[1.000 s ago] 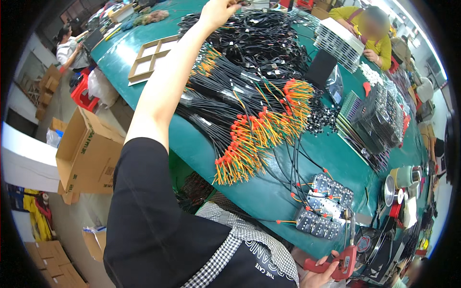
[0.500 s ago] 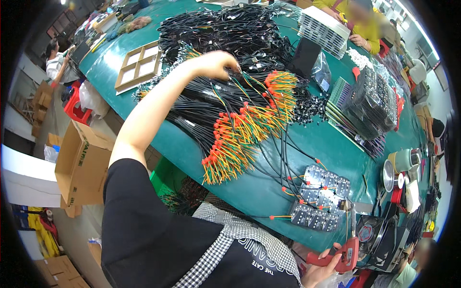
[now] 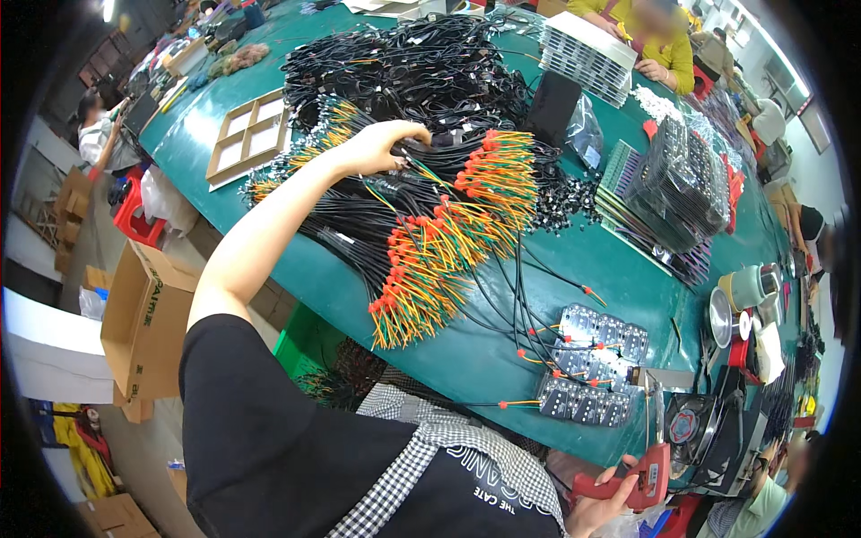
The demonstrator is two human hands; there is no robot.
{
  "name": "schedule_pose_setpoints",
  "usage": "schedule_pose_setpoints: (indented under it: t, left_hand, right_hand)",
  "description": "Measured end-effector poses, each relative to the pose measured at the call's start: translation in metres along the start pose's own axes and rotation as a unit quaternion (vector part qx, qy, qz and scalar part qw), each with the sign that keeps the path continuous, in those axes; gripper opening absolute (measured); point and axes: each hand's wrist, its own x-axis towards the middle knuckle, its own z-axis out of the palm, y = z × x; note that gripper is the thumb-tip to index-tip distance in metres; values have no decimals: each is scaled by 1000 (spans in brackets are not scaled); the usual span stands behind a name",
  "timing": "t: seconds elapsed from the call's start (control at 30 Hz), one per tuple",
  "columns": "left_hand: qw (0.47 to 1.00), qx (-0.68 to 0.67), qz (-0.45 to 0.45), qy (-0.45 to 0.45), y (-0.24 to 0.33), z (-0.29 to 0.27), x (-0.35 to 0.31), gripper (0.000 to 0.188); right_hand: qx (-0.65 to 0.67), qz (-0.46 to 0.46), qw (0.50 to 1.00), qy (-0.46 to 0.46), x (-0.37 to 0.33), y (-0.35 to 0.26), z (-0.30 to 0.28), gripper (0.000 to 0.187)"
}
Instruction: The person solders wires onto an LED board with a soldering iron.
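Note:
My left hand (image 3: 386,149) reaches over a thick bundle of black cables (image 3: 354,206), its fingers curled round cable near the middle of the pile; how many it grips is hidden. The cable ends carry red collars and stripped-out orange, yellow and green wires (image 3: 430,242). At the lower right, my right hand (image 3: 599,507) grips a red pistol-shaped soldering gun (image 3: 653,477), which points up toward the boards. Beside its tip lies a panel of small circuit boards (image 3: 587,359) with white parts. Several cables run from the bundle onto these boards.
A tangled heap of black cables (image 3: 404,72) fills the table's far side. A divided cardboard tray (image 3: 248,134) lies at left. Behind stand a black box (image 3: 553,108), stacked white trays (image 3: 586,58) and wrapped boards (image 3: 679,184). A small fan (image 3: 691,426) stands right of the soldering gun.
My left hand has dropped a little toward me and to the left over the bundle, and the cables near it hang lower. The right hand keeps its hold on the soldering gun.

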Motion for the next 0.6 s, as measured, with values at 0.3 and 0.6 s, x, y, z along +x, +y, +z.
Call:
schedule_pose_setpoints:
  t: [0.3,0.6]
  left_hand:
    - [978,-194,-77,-10,-16,-11,12,38]
    - [984,-173,20,21,-24,-11,10,20]
  right_hand:
    - [30,6,999,-19,4,4,-2,41]
    - [51,23,998,-33,6,6,-5,40]
